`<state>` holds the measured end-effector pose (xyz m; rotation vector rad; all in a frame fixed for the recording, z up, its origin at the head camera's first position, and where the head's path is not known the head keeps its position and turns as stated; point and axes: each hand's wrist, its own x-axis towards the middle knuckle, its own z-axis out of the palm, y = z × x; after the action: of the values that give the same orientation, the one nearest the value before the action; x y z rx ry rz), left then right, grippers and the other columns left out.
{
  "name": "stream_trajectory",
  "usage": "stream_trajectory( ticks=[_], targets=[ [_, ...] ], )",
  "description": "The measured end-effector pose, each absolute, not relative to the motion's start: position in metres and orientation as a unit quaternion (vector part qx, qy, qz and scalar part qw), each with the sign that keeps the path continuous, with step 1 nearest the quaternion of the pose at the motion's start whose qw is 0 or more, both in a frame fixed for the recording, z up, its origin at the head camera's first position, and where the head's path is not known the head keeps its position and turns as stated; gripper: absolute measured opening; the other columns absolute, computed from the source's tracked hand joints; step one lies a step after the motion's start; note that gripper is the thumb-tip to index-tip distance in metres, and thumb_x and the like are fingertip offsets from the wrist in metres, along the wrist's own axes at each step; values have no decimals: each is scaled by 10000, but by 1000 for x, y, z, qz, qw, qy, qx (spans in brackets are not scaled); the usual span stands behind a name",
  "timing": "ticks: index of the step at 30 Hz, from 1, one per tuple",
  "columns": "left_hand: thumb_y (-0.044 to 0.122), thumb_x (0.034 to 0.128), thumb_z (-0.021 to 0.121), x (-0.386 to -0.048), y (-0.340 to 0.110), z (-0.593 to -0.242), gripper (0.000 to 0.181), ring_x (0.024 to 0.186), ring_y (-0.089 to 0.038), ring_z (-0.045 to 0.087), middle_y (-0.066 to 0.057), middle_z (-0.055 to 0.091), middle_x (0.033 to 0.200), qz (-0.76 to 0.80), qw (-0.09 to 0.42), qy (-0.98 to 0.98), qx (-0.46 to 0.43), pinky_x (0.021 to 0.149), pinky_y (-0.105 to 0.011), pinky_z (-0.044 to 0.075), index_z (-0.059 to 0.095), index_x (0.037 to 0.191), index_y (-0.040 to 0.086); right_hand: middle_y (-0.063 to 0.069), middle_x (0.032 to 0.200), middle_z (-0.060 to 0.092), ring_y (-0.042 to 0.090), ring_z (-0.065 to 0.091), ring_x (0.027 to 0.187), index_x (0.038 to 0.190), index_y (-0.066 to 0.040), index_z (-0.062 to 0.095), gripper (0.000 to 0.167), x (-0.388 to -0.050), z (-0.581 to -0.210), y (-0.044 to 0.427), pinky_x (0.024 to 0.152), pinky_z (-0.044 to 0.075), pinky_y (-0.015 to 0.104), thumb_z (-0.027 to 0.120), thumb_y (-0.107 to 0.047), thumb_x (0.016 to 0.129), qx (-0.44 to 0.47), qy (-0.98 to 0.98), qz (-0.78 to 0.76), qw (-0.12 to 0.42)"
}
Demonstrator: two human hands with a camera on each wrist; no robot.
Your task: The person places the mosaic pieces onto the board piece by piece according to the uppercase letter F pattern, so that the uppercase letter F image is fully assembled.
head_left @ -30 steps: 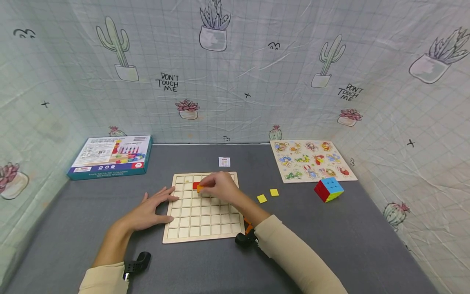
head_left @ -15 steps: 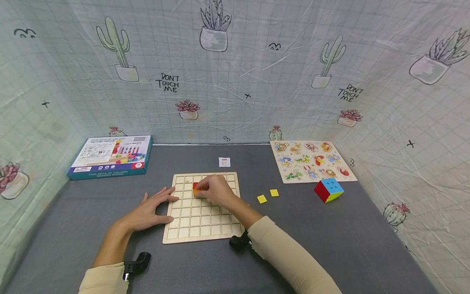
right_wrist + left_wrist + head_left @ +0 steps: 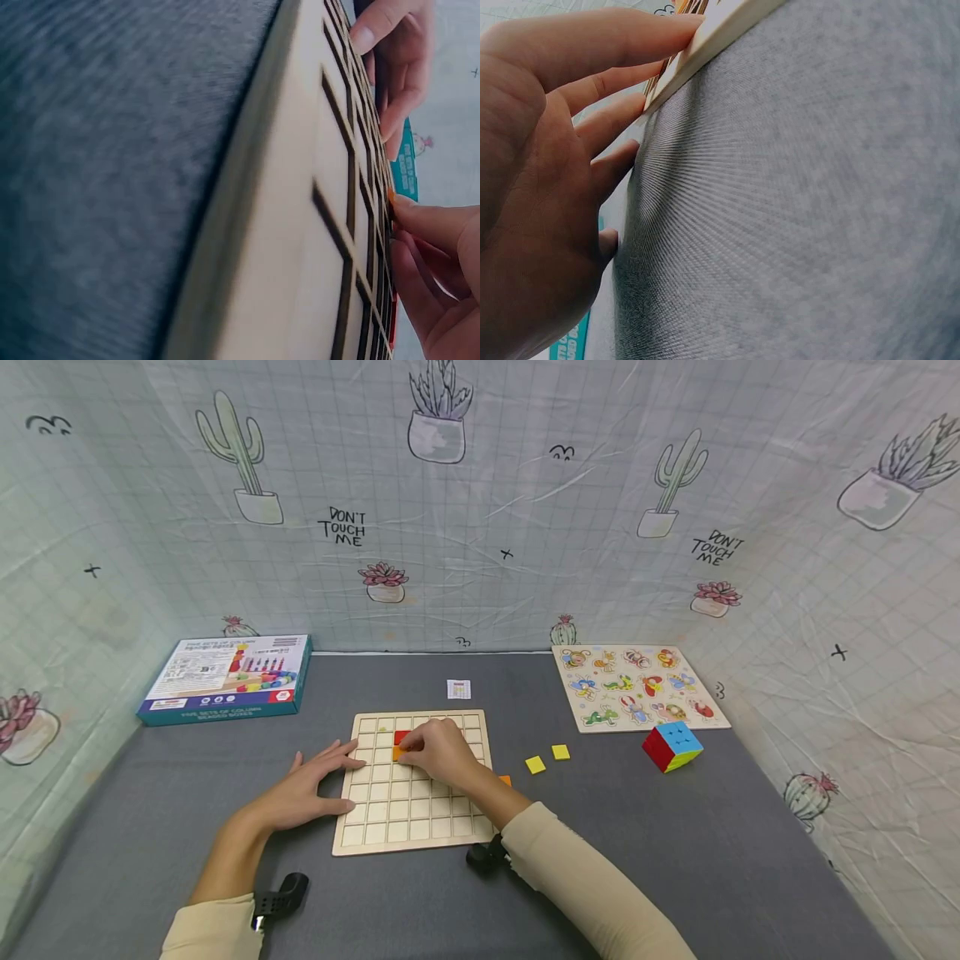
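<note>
A wooden grid board (image 3: 386, 833) with square cells lies on the grey table. A red square tile (image 3: 402, 737) sits in a cell of its upper part. Just below the red one is an orange square tile (image 3: 397, 753), its right side covered by fingers. My right hand (image 3: 444, 752) pinches this orange tile at the board's surface; in the right wrist view only a sliver of orange shows at the thumb tip. My left hand (image 3: 309, 787) rests along the board's left edge, fingers and thumb spread and fairly straight, as the left wrist view also shows.
Right of the board lie two yellow tiles (image 3: 536, 765) and, partly behind my right forearm, something orange (image 3: 506, 780). A puzzle cube (image 3: 672, 747) and an insect picture board (image 3: 637, 689) are farther right. A small printed card (image 3: 458, 689) and a flat box (image 3: 228, 681) stand behind.
My right hand has moved slightly left and down, bringing the orange tile from the red tile's lower right to directly below it. The left hand has stayed still.
</note>
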<state>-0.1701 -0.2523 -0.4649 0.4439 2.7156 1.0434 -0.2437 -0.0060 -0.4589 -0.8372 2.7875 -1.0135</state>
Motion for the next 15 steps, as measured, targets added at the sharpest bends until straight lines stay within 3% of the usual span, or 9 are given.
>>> stream_trajectory(
  ticks=[7,15],
  targets=[
    [338,833,793,-171,-253,-466,585,1565,-521,138,-192,308,1675,351,102,919,150,1148,-820,-95,626,1356,135,-13,1024,818,106,744,974,1025,-142,828,188,-241,-460,-6,817,558,176,832,-226,856,-263,909,-322,22],
    [330,833,794,-171,-254,-466,579,1567,-520,135,-191,306,1676,353,103,918,150,1151,-816,-100,628,1351,133,-16,1013,819,111,744,993,1003,-141,832,162,-239,-458,-7,837,566,186,833,-204,854,-255,914,-316,22]
  ],
)
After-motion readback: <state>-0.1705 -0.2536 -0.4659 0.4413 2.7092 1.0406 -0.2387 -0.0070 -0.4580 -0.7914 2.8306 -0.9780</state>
